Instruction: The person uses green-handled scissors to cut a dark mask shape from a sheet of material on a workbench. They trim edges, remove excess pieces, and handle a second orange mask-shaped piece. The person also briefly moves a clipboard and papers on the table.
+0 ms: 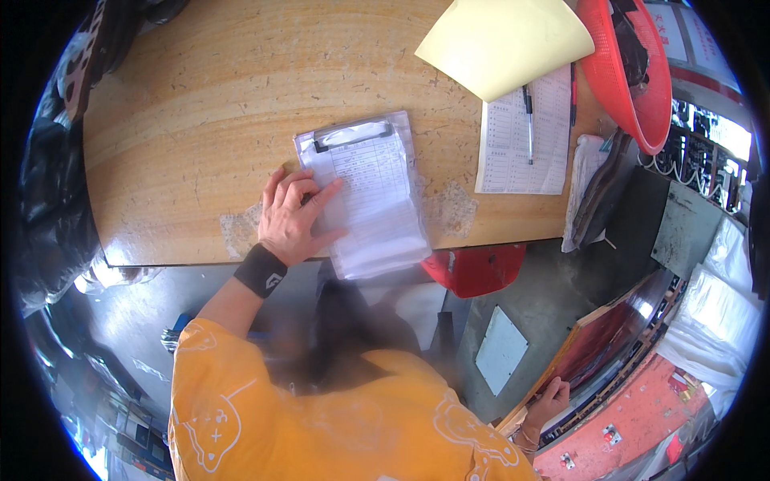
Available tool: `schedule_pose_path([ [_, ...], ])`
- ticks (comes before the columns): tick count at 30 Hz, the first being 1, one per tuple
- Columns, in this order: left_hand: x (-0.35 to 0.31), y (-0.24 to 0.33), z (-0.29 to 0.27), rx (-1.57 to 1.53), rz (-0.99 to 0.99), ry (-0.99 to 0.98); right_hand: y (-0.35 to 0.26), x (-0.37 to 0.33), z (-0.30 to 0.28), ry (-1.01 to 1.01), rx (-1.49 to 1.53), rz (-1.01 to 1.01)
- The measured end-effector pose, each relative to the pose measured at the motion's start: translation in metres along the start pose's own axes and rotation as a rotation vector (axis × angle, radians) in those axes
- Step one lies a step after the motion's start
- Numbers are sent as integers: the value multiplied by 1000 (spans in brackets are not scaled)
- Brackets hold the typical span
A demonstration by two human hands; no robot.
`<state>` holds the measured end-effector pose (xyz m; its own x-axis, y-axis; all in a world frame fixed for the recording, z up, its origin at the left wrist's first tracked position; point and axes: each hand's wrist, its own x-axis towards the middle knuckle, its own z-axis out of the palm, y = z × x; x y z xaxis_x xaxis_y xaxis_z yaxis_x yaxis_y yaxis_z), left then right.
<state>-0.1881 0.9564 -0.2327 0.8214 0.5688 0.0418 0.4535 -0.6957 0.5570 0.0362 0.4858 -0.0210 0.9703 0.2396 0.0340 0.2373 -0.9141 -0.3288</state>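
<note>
My left hand (293,216), with a black wristband (261,271) at the wrist, lies on the left edge of a clipboard (407,128). Its fingers are spread over the printed sheets (370,192), and the thumb rests lower on the paper. The clipboard's lower end sticks out past the table's front edge. Far down at the right, my right hand (549,401) has its fingers curled together, close to the wooden edge of a dark red panel (597,349). Whatever may be between those fingers is too small to make out.
A printed pad (501,160) with its yellow cover (505,44) folded back lies right on the wooden table (200,104). On it rests a pen (529,128). A red basket (654,96), folded cloths (589,188) and a red stool (485,268) are at the right.
</note>
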Motion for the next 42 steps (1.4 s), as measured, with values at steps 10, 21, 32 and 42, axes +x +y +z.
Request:
schedule_pose_path([
  [10, -9, -6, 13, 16, 23, 28, -42, 3, 0, 5, 138, 212],
  [21, 18, 203, -20, -499, 329, 189, 35, -158, -75, 410, 555, 13],
  [32, -324, 663, 99, -723, 727, -1740, 267, -442, -183, 936, 672, 779],
  [42, -432, 763, 187, -954, -280, -2186, 350, -445, -227, 908, 602, 816],
])
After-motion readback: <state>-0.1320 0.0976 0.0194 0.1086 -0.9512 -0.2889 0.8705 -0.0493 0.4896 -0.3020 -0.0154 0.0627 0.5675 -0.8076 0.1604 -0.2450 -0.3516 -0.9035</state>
